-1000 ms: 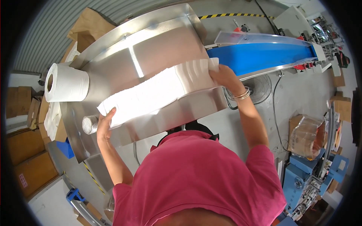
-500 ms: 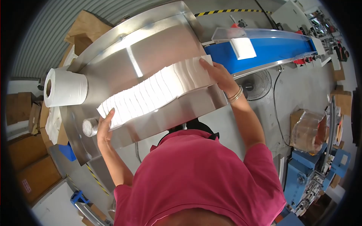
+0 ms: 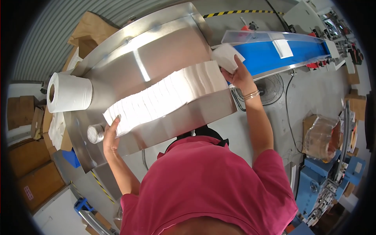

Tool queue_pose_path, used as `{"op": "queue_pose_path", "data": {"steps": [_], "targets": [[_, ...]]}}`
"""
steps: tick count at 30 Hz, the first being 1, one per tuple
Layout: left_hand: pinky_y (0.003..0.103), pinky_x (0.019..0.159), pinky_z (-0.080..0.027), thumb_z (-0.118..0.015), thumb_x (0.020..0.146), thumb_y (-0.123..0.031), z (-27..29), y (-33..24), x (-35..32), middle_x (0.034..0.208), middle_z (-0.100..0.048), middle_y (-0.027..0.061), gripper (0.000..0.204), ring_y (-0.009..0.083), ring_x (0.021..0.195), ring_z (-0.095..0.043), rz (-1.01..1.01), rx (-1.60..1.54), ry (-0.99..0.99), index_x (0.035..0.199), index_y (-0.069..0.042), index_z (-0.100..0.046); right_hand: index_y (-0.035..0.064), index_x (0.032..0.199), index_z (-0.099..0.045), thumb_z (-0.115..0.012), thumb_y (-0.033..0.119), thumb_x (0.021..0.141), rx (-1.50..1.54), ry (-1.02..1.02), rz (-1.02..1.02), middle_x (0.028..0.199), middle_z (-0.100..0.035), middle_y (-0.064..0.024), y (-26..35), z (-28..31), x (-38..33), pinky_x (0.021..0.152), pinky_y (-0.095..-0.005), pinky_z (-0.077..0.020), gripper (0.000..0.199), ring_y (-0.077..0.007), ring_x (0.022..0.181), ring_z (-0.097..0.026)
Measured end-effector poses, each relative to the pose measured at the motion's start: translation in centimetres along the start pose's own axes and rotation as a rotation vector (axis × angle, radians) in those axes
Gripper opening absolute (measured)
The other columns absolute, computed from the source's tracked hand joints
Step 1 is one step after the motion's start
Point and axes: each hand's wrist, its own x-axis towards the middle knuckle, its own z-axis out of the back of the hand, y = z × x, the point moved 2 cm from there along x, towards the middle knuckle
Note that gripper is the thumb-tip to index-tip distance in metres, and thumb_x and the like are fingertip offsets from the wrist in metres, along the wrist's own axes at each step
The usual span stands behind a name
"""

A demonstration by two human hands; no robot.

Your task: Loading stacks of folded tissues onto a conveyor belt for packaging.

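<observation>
A long row of white folded paper tissues (image 3: 156,100), standing on edge in bundles, lies across the metal tray (image 3: 117,76). At its left end my left hand (image 3: 111,133) grips the last tissues, thumb on top and the other fingers mostly hidden. Beyond the row's right end my right hand (image 3: 241,76) holds a white folded tissue bundle (image 3: 226,56) at the near end of the blue conveyor belt (image 3: 254,56). Another tissue bundle (image 3: 282,48) lies farther along the belt.
A big white paper roll (image 3: 72,93) sits at the tray's left edge, with a small roll of clear wrap (image 3: 95,134) nearer my left hand. A clear guard (image 3: 270,36) runs along the belt's far side. Below the belt stands a floor fan (image 3: 270,90).
My right hand has moved right from the row's end to the belt, now with a tissue bundle. The bundle on the belt has travelled right. My left hand has stayed nearly in place.
</observation>
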Motion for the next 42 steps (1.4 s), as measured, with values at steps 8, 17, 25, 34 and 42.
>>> {"op": "queue_pose_path", "data": {"steps": [8,17,25,34,42], "targets": [[0.036,0.1,-0.034,-0.072,0.078,-0.021,-0.5,0.4,-0.1,0.128,-0.048,0.0113,0.07,0.0231,0.119,-0.045,-0.016,-0.022,0.013,0.133,0.002,-0.036,-0.0013,0.112,-0.057,-0.055,0.038,0.089,-0.756,0.373,0.329,0.1,-0.062,-0.0021,-1.8,-5.7,-4.7,0.078,-0.0225,-0.0451,0.046,-0.0089,0.091,-0.058],[0.037,0.1,-0.034,-0.072,0.077,-0.019,-0.4,0.5,-0.1,0.128,-0.049,0.0119,0.071,0.0235,0.119,-0.046,0.0,-0.022,0.009,0.134,0.001,-0.035,0.0006,0.108,-0.059,-0.061,0.028,0.083,-1.43,-0.023,0.457,0.091,-0.063,-0.012,-0.8,-5.4,-4.5,0.069,-0.0264,-0.0484,0.037,-0.0178,0.076,-0.062],[0.036,0.1,-0.034,-0.071,0.078,-0.021,-1.5,0.3,0.0,0.129,-0.048,0.0125,0.071,0.0233,0.119,-0.045,-0.019,0.003,0.038,0.134,0.002,-0.034,-0.0007,0.126,-0.044,-0.063,0.022,0.084,0.102,0.181,-0.155,0.116,-0.055,-0.0138,-0.7,-1.4,-0.5,0.09,-0.0296,-0.0456,0.051,-0.0203,0.096,-0.058],[0.035,0.1,-0.034,-0.07,0.079,-0.021,-2.3,-0.1,0.0,0.129,-0.047,0.013,0.07,0.0229,0.12,-0.045,-0.014,0.022,0.069,0.134,0.003,-0.033,0.0007,0.117,-0.056,-0.057,0.034,0.089,-0.647,0.275,0.244,0.103,-0.061,-0.0028,-1.4,-7.0,-6.5,0.079,-0.0232,-0.0436,0.043,-0.009,0.091,-0.057],[0.035,0.1,-0.034,-0.069,0.08,-0.018,-2.0,0.2,0.0,0.129,-0.048,0.0129,0.067,0.0229,0.12,-0.045,-0.008,0.014,0.054,0.134,0.003,-0.034,0.0007,0.109,-0.058,-0.06,0.021,0.085,-1.214,0.285,0.387,0.095,-0.063,-0.0052,-1.3,-2.5,-2.8,0.074,-0.0278,-0.046,0.031,-0.0149,0.088,-0.06]]}}
